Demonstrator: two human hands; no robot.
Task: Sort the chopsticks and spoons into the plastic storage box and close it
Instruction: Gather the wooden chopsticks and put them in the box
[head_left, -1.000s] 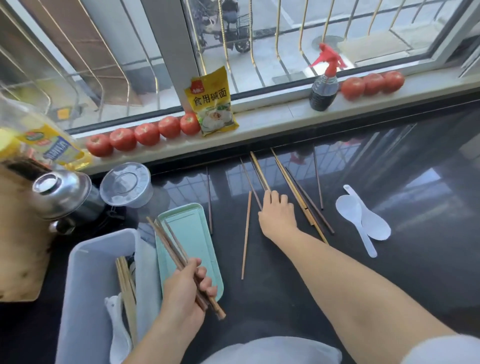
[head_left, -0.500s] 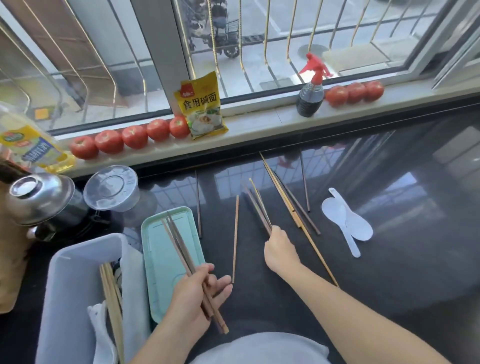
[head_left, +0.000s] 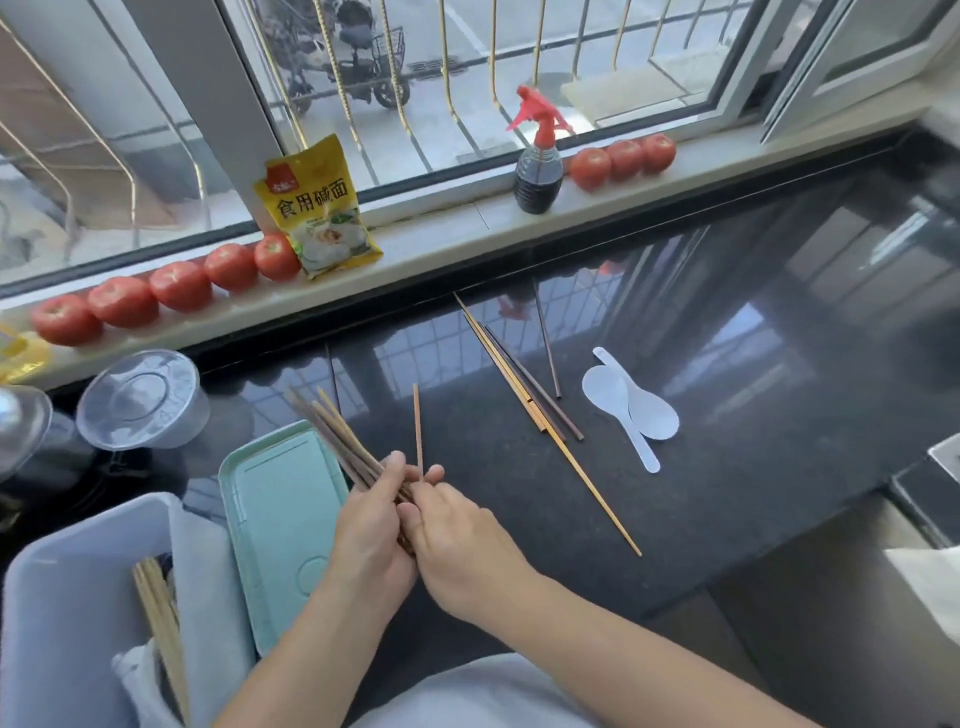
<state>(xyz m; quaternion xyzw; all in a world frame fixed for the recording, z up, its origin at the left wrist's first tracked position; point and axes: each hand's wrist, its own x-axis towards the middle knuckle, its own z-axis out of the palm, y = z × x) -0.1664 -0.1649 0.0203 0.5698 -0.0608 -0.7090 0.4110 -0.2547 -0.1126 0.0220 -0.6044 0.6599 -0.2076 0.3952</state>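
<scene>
Fingers of the left hand (head_left: 371, 525) curl round a bundle of brown chopsticks (head_left: 332, 434), gripping it near the lower ends so the shafts fan up and away to the left over the far corner of the green lid (head_left: 275, 525). The right hand (head_left: 457, 535) meets it from the right, its thumb and fingertips closed on the same bundle just below the left thumb; how many sticks each hand has cannot be told.

Just beyond the right fingertips a single reddish chopstick (head_left: 417, 431) lies on the black counter (head_left: 727, 467), pointing away. Farther right of the fingers lie more loose chopsticks (head_left: 524, 384): a long pale one running toward the near right, darker ones beside it, and a thin dark one apart. Right of those, well apart from both hands, two white spoons (head_left: 631, 410) overlap.

Below and left of the left wrist stands the plastic storage box (head_left: 67, 623), open, with pale chopsticks (head_left: 161, 623) in it and something white under them. The green lid lies flat between box and hands.

Beyond, a clear round container (head_left: 143, 400) sits upside down, and on the sill are tomatoes (head_left: 179, 286), a yellow packet (head_left: 317, 208) and a spray bottle (head_left: 537, 161).
</scene>
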